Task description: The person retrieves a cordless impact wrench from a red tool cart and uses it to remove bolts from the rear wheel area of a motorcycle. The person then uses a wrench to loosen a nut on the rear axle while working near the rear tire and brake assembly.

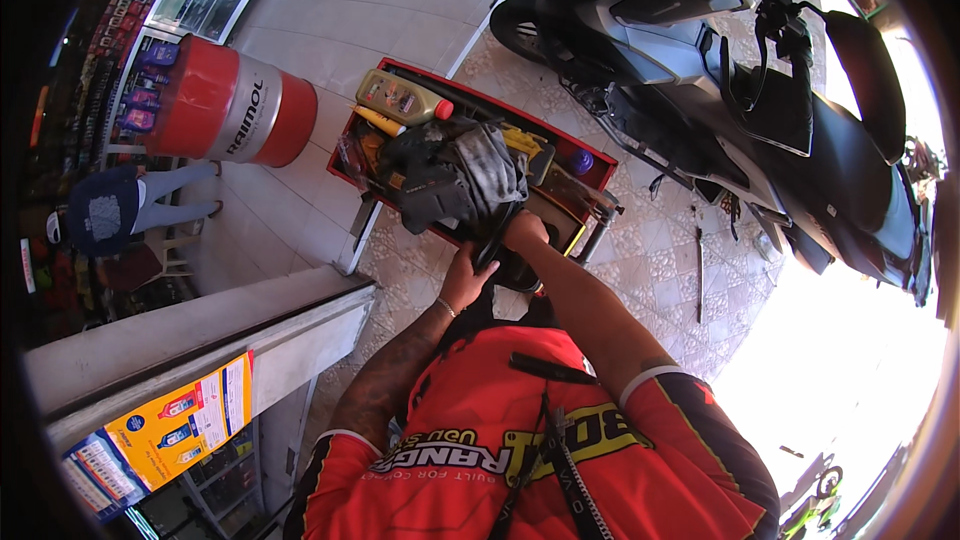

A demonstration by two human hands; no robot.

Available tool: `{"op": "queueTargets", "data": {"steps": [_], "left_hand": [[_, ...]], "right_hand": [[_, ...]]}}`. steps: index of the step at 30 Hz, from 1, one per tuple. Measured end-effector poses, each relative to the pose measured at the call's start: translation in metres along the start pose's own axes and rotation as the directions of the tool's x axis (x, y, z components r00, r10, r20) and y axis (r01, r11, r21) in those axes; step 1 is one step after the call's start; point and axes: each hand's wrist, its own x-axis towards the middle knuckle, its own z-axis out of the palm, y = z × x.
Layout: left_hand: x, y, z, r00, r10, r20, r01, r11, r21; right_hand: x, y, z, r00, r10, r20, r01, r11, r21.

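A red tool cart [605, 171] holds a bulky dark bundle with a grey cloth [485, 175], an oil bottle [395, 100], a yellow item [378, 122] and a purple object [580, 161]. My left hand [465, 278] grips a black item at the bundle's lower edge. Just right of it, my right hand [525, 230] is closed at the bundle's underside; what its fingers hold is hidden.
A black-and-grey scooter [720, 130] stands at the right, a long metal bar [699, 270] on the tiles beside it. A red drum [285, 120] is at the left, near a person [105, 208]. A concrete ledge [200, 320] with a poster borders the lower left.
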Motion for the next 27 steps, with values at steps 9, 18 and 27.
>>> {"op": "queueTargets", "data": {"steps": [9,18,27], "left_hand": [[0.002,-0.008,-0.002,0.999,-0.045,0.016,0.045,0.999,0.014],[-0.006,-0.017,-0.004,0.999,0.035,0.03,-0.031,0.991,-0.127],[0.0,-0.03,-0.003,0.997,0.034,0.065,-0.033,0.999,-0.023]], "right_hand": [[0.01,-0.004,0.009,0.992,-0.115,-0.052,0.107,0.985,-0.138],[0.0,-0.025,0.005,0.993,0.025,0.119,-0.004,0.986,-0.168],[0.029,-0.03,0.012,0.993,0.055,0.104,-0.017,0.941,-0.337]]}}
